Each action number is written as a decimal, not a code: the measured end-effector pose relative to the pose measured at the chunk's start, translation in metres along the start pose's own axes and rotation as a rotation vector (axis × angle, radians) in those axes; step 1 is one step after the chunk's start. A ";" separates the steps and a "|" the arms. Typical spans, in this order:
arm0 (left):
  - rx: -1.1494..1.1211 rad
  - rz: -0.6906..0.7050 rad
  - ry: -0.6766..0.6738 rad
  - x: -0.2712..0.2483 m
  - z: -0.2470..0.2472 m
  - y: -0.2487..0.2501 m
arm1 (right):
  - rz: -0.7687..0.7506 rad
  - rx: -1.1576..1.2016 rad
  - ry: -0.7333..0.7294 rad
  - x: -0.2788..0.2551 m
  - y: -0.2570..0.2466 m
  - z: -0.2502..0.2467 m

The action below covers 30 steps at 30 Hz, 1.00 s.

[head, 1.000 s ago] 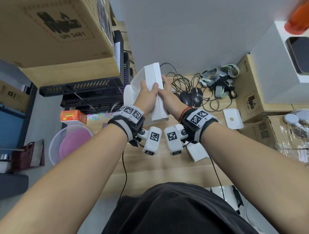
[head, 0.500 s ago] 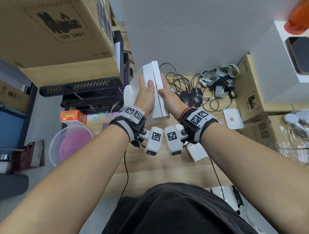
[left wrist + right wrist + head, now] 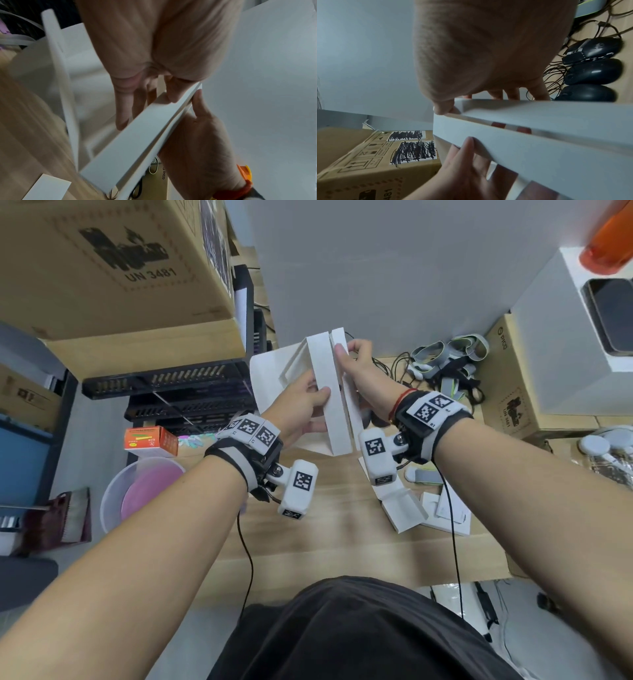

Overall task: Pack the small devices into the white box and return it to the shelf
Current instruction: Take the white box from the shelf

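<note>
I hold the white box [image 3: 328, 405] on edge above the wooden table [image 3: 342, 542]. Its two halves stand slightly parted at the top. My left hand [image 3: 313, 402] grips the left half, thumb on its near face and fingers [image 3: 126, 108] behind it. My right hand [image 3: 349, 352] pinches the top of the right half [image 3: 352, 405], thumb [image 3: 443, 108] on its edge. The box [image 3: 137, 142] shows as a long white slab in the left wrist view. Grey strap devices [image 3: 445, 361] lie at the back right, and one [image 3: 421, 475] lies near my right wrist. What the box holds is hidden.
Another white box piece [image 3: 270, 378] stands behind my left hand. White card inserts [image 3: 404, 508] lie on the table at right. Black mice [image 3: 594, 73] and cables sit behind the box. Cardboard boxes [image 3: 513, 392] line the right; a shelf with a carton [image 3: 120, 268] is at left.
My right hand slid up to the top end of the box and a gap opened between the two halves. My left wrist dropped lower and to the left.
</note>
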<state>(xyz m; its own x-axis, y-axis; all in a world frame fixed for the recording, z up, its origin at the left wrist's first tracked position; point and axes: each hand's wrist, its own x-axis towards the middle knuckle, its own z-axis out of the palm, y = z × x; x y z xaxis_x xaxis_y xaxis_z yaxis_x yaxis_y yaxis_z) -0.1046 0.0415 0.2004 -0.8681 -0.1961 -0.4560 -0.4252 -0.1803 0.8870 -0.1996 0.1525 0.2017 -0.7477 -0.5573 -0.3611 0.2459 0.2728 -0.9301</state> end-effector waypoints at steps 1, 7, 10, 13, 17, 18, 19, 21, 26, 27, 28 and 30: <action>0.003 -0.007 -0.015 0.000 -0.001 0.001 | -0.014 0.018 -0.008 0.002 0.002 0.000; -0.069 0.056 0.025 0.003 -0.002 0.008 | -0.083 -0.044 -0.119 -0.006 0.007 0.005; -0.083 0.061 0.035 0.005 -0.001 0.006 | -0.107 -0.126 -0.132 -0.015 0.002 0.006; -0.090 0.067 0.037 0.004 -0.002 0.005 | -0.099 -0.135 -0.134 -0.020 -0.001 0.004; -0.111 0.072 0.041 0.005 -0.002 0.005 | -0.109 -0.145 -0.157 -0.020 0.000 0.002; -0.114 0.075 0.043 0.006 -0.002 0.005 | -0.098 -0.145 -0.151 -0.020 -0.001 0.002; -0.119 0.075 0.046 0.006 -0.001 0.005 | -0.100 -0.145 -0.148 -0.019 0.000 0.003; -0.146 0.084 0.041 0.007 -0.001 0.005 | -0.104 -0.121 -0.154 -0.018 0.000 0.004; -0.137 0.096 0.035 0.009 0.000 0.006 | -0.107 -0.080 -0.108 -0.019 -0.001 0.006; -0.119 0.091 0.041 0.009 0.001 0.006 | -0.117 -0.089 -0.096 -0.019 -0.001 0.006; -0.104 0.087 0.044 0.010 0.001 0.006 | -0.119 -0.101 -0.085 -0.019 -0.002 0.007; -0.061 0.072 0.055 0.012 0.003 0.005 | -0.110 -0.098 -0.076 -0.016 0.000 0.008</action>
<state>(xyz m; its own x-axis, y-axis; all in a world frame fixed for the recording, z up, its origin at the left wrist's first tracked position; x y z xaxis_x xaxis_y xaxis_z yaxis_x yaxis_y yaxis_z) -0.1176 0.0412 0.1998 -0.8797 -0.2631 -0.3962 -0.3444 -0.2220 0.9122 -0.1828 0.1554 0.2071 -0.7168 -0.6450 -0.2647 0.1007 0.2799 -0.9547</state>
